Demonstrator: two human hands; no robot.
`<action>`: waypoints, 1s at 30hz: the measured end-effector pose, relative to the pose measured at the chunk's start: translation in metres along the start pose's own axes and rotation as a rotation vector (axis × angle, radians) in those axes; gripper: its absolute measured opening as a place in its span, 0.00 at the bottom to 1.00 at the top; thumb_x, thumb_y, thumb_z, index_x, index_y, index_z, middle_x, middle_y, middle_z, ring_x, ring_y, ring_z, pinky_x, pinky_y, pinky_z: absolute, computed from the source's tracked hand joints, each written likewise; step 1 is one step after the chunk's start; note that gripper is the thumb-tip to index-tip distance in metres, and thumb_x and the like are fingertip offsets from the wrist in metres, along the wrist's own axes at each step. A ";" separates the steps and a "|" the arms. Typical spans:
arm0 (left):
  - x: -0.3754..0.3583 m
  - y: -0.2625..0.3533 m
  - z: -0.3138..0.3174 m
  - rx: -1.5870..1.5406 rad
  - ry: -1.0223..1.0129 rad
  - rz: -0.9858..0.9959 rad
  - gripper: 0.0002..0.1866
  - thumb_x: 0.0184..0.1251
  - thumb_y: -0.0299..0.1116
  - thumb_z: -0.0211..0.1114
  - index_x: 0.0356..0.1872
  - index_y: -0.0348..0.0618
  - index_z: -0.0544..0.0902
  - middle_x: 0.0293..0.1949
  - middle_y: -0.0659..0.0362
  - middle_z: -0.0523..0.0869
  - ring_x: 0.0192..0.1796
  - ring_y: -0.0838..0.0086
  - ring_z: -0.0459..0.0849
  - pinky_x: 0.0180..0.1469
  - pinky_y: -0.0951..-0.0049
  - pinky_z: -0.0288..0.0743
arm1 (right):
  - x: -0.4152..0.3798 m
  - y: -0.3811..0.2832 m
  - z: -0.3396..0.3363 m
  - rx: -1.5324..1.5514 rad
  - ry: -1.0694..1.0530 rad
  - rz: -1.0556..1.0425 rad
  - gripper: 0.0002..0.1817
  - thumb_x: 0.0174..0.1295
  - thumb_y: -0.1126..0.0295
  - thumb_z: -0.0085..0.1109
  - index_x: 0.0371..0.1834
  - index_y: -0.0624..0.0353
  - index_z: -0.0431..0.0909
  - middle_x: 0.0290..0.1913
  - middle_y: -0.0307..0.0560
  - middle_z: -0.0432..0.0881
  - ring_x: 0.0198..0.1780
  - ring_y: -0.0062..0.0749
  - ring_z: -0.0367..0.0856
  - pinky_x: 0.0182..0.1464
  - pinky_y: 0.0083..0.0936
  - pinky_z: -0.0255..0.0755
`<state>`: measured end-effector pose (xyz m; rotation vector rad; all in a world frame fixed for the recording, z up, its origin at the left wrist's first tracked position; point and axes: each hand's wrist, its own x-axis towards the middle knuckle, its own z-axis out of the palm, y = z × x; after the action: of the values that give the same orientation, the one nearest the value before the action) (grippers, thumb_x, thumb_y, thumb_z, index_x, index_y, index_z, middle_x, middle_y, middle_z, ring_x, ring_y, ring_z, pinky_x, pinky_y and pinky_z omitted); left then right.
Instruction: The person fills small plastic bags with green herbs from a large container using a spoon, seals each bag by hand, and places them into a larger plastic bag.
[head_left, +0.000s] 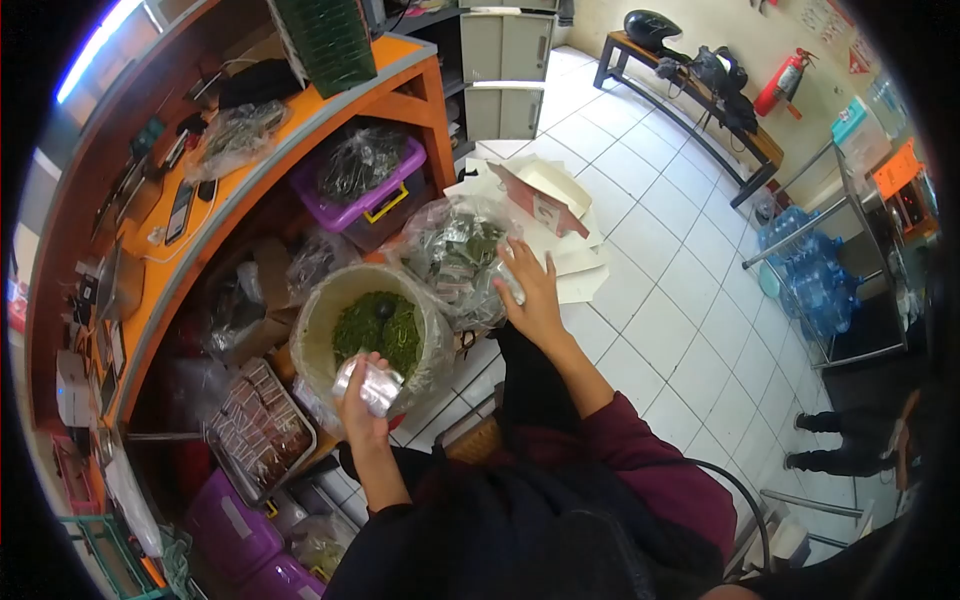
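Note:
My left hand (366,410) is closed around a shiny silver packet (382,388) over the near rim of a pale bucket (436,350). The bucket is lined with clear plastic and holds chopped green leafy stuff (362,325), with a dark round-headed tool (384,309) resting in it. My right hand (535,298) is at the edge of a large clear plastic bag (440,245). Between its thumb and fingers is a small whitish, shiny packet (509,284), partly hidden. Through the bag's plastic show several packets with green contents.
A metal tray (262,490) of wrapped brown packs stands left of the bucket. Behind are a purple-lidded box (398,195) and an orange counter (290,125). Flattened white cartons (580,265) lie on the tiles. Another person's legs (845,440) show at the right.

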<state>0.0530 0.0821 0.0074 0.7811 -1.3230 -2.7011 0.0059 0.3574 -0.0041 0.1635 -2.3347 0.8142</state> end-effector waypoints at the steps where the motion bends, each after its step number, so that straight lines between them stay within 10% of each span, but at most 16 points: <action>1: -0.002 -0.004 0.007 0.020 -0.010 0.014 0.11 0.61 0.27 0.64 0.43 0.37 0.76 0.38 0.49 0.82 0.39 0.63 0.83 0.43 0.64 0.80 | -0.003 -0.005 -0.002 0.118 0.031 0.079 0.23 0.57 0.69 0.62 0.57 0.58 0.74 0.46 0.48 0.81 0.49 0.42 0.78 0.59 0.36 0.63; 5: -0.006 -0.032 0.032 0.334 -0.082 0.329 0.07 0.59 0.28 0.68 0.32 0.40 0.78 0.27 0.62 0.79 0.29 0.81 0.77 0.31 0.78 0.72 | -0.009 -0.074 -0.007 0.920 -0.507 0.465 0.13 0.53 0.70 0.67 0.42 0.62 0.80 0.32 0.43 0.84 0.29 0.22 0.80 0.33 0.20 0.72; 8: -0.022 -0.027 0.049 0.476 -0.142 0.377 0.08 0.57 0.29 0.70 0.29 0.42 0.77 0.26 0.67 0.77 0.27 0.86 0.74 0.28 0.82 0.67 | -0.024 -0.077 0.013 1.171 -0.782 0.662 0.07 0.53 0.74 0.67 0.34 0.62 0.80 0.28 0.39 0.82 0.30 0.18 0.79 0.35 0.14 0.71; 12: -0.013 -0.007 0.027 0.618 -0.206 0.435 0.07 0.58 0.29 0.69 0.30 0.43 0.78 0.23 0.70 0.76 0.23 0.87 0.70 0.23 0.87 0.62 | -0.020 -0.080 0.012 1.290 -0.841 0.766 0.05 0.50 0.77 0.68 0.26 0.63 0.80 0.25 0.39 0.81 0.28 0.17 0.77 0.33 0.13 0.70; 15: -0.016 0.007 0.014 0.082 0.197 0.458 0.05 0.58 0.27 0.69 0.32 0.43 0.80 0.23 0.69 0.76 0.24 0.87 0.70 0.25 0.86 0.63 | -0.020 -0.088 0.013 1.353 -0.796 0.841 0.04 0.48 0.77 0.69 0.25 0.63 0.82 0.25 0.41 0.82 0.27 0.15 0.77 0.28 0.13 0.65; 19: -0.028 0.007 0.012 0.581 0.190 0.734 0.05 0.57 0.27 0.69 0.33 0.39 0.82 0.27 0.62 0.82 0.27 0.82 0.77 0.32 0.82 0.71 | -0.021 -0.109 0.018 1.107 -0.567 0.552 0.08 0.47 0.74 0.71 0.20 0.62 0.80 0.23 0.38 0.81 0.23 0.17 0.76 0.26 0.16 0.67; 24: -0.044 0.002 0.020 0.845 -0.236 0.527 0.07 0.58 0.28 0.67 0.30 0.32 0.83 0.27 0.59 0.84 0.30 0.80 0.80 0.34 0.79 0.73 | -0.034 -0.122 0.023 0.626 -0.478 0.141 0.10 0.47 0.72 0.69 0.23 0.67 0.78 0.22 0.49 0.80 0.21 0.25 0.78 0.26 0.23 0.71; 30: -0.048 0.023 0.002 1.153 -0.303 0.399 0.06 0.58 0.30 0.63 0.28 0.37 0.83 0.20 0.50 0.81 0.22 0.61 0.80 0.28 0.69 0.73 | -0.034 -0.123 0.017 0.801 -0.653 0.204 0.06 0.51 0.75 0.66 0.26 0.67 0.79 0.22 0.48 0.79 0.21 0.25 0.78 0.25 0.20 0.71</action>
<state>0.0894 0.0800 0.0459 0.0307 -2.7439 -1.6095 0.0622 0.2461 0.0275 0.6114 -2.4631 2.0165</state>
